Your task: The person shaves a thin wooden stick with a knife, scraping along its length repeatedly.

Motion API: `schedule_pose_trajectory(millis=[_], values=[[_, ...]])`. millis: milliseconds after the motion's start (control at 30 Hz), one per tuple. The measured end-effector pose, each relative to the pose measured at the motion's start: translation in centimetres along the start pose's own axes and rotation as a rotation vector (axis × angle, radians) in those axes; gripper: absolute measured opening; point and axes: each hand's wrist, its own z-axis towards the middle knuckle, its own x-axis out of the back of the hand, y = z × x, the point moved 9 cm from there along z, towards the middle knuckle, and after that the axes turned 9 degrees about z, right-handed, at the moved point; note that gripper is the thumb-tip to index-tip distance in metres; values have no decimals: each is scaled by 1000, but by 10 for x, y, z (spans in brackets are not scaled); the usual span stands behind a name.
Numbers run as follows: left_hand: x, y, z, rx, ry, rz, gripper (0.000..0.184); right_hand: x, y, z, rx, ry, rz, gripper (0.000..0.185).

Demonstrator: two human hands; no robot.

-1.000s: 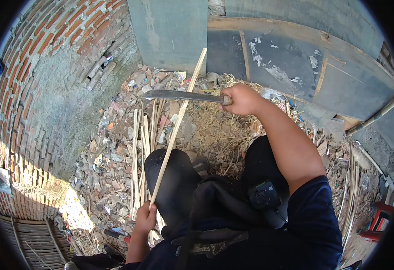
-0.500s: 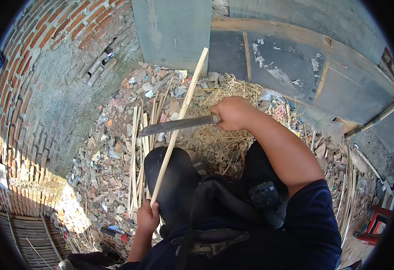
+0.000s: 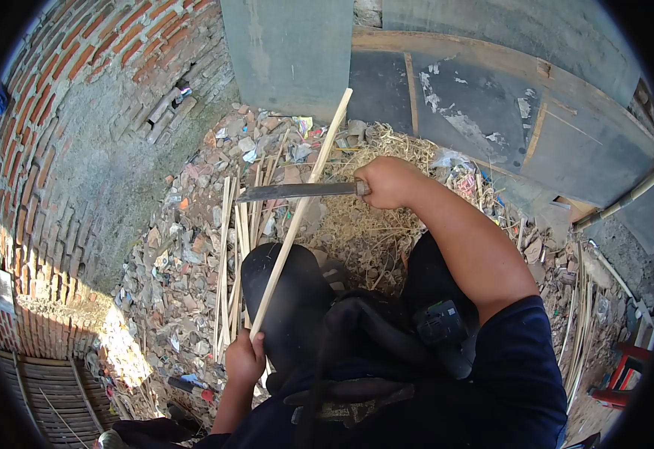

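Note:
My left hand (image 3: 245, 358) is closed around the lower end of a long pale bamboo strip (image 3: 288, 241), which slants up and away past my left knee. My right hand (image 3: 388, 182) grips the handle of a machete (image 3: 301, 191). Its long dark blade points left and lies across the strip, above its middle; I cannot tell how deep the edge sits in it. Several more bamboo strips (image 3: 226, 262) lie on the rubble to the left of my knee.
Broken brick and stone rubble (image 3: 181, 262) covers the ground, with dry straw (image 3: 357, 217) ahead of me. A brick wall (image 3: 65, 150) rises on the left and grey panels (image 3: 286, 52) stand in front. At right are more strips (image 3: 581, 329) and a red object (image 3: 622, 374).
The machete blade has tilted up to nearly level, its tip slightly higher. The strip's far end has dropped a little and shifted right. My left hand has stayed about where it was.

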Motion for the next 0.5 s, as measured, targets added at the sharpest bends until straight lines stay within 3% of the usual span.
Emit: schedule_pose_trajectory(millis=[167, 267, 500], values=[[-4, 2, 3, -3, -13, -27, 33, -4, -34, -11, -14, -175, -149, 28], [-9, -3, 1, 1, -22, -15, 32, 2, 19, 13, -135, -98, -46, 30], [-6, 1, 4, -10, -43, -74, 32, 1, -12, -2, -83, -68, -74, 31]])
